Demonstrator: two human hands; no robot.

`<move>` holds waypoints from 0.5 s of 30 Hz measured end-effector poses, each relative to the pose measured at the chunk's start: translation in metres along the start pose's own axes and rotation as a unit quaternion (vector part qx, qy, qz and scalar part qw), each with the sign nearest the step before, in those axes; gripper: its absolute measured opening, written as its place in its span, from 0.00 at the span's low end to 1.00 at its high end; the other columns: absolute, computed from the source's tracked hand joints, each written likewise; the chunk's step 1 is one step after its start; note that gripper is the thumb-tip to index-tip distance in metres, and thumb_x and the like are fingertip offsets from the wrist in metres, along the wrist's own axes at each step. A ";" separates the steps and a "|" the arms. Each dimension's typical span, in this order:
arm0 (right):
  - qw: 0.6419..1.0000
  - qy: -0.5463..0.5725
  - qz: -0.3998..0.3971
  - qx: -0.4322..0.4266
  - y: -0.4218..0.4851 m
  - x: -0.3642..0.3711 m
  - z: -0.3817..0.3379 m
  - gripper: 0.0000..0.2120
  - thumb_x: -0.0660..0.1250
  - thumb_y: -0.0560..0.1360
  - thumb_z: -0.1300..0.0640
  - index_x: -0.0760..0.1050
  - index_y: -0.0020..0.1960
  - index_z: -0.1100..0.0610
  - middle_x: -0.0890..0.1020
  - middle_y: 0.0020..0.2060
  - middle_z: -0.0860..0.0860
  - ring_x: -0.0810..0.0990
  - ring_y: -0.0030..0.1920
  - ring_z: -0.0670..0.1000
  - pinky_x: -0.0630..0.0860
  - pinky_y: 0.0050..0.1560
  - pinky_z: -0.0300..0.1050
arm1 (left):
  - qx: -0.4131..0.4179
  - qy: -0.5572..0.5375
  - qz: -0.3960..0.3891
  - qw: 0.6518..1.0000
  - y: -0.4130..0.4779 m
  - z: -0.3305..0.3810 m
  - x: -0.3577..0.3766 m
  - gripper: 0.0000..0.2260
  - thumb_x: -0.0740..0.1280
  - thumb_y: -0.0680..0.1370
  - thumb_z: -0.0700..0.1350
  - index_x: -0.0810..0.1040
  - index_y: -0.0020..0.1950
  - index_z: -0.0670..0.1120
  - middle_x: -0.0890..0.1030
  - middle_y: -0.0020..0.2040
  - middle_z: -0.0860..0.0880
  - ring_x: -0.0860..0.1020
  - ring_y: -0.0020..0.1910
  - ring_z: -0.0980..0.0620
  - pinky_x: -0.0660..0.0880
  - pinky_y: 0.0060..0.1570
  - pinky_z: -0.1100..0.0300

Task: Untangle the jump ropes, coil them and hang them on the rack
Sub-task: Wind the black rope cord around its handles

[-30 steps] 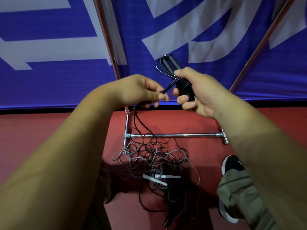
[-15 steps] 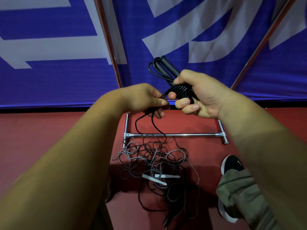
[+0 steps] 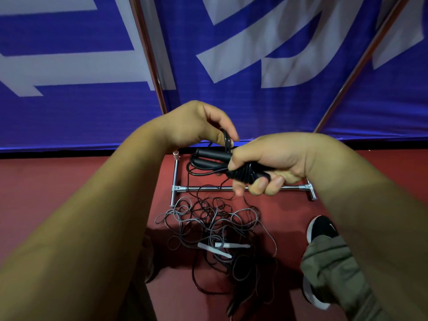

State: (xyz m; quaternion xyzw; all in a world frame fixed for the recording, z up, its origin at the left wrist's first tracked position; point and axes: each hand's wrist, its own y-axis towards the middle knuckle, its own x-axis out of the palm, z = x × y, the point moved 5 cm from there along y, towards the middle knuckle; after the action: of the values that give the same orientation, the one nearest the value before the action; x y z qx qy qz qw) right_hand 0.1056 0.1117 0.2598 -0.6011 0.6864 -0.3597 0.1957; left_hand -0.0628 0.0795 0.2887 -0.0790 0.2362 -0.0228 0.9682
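Note:
My right hand [image 3: 273, 163] grips a black jump rope bundle [image 3: 213, 161], its two black handles lying side by side and pointing left, with cord wound around them under my fingers. My left hand [image 3: 199, 126] pinches a loop of the same black cord just above the handles. A loose strand drops from the bundle to a tangled pile of black and grey ropes [image 3: 215, 230] on the red floor, where two white handles [image 3: 222, 249] lie. The chrome rack base [image 3: 231, 188] stands on the floor behind the pile.
Two slanted rack poles [image 3: 148, 54] [image 3: 361, 63] rise in front of a blue and white banner [image 3: 254, 100]. My right shoe [image 3: 322, 228] and trouser leg [image 3: 335, 274] are at the lower right, next to the pile.
My right hand has turned the bundle from upright to lying sideways and lowered it. My left hand moved up and over the handles, carrying the cord around them.

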 end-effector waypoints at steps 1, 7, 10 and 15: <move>1.000 -0.004 0.012 0.006 0.002 -0.002 0.001 0.11 0.62 0.83 0.58 0.69 0.63 0.61 0.82 0.41 0.62 0.65 0.27 0.48 0.58 0.19 0.33 | 0.002 0.008 0.003 1.000 0.000 0.002 0.000 0.08 0.77 0.74 0.34 0.89 0.50 0.44 0.87 0.50 0.39 0.86 0.54 0.40 0.80 0.64 0.45; 0.992 -0.051 0.114 0.015 0.015 -0.023 0.008 0.13 0.66 0.81 0.57 0.73 0.62 0.62 0.86 0.46 0.61 0.70 0.28 0.49 0.62 0.21 0.34 | 0.010 0.105 -0.017 0.994 0.001 0.015 0.004 0.13 0.78 0.74 0.36 0.90 0.52 0.53 0.84 0.49 0.52 0.83 0.50 0.53 0.79 0.57 0.60; 0.984 -0.053 0.170 0.008 0.021 -0.033 0.009 0.09 0.67 0.80 0.57 0.73 0.58 0.61 0.87 0.44 0.59 0.72 0.29 0.49 0.65 0.23 0.36 | -0.008 0.144 -0.035 0.989 0.001 0.013 0.005 0.14 0.77 0.76 0.39 0.89 0.56 0.57 0.83 0.50 0.56 0.82 0.49 0.57 0.76 0.53 0.64; 0.960 -0.075 0.266 -0.048 0.024 -0.046 0.003 0.07 0.66 0.80 0.55 0.76 0.54 0.58 0.84 0.43 0.54 0.74 0.29 0.48 0.75 0.27 0.41 | -0.025 0.197 0.005 0.980 0.004 0.011 0.005 0.15 0.78 0.76 0.43 0.86 0.60 0.58 0.85 0.49 0.57 0.82 0.45 0.62 0.76 0.48 0.68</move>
State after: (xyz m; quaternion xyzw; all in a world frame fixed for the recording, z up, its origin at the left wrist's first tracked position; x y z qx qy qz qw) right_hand 0.1007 0.1557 0.2326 -0.4309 0.8211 -0.2154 0.3063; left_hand -0.0534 0.0841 0.2951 -0.0960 0.4233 -0.0269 0.9005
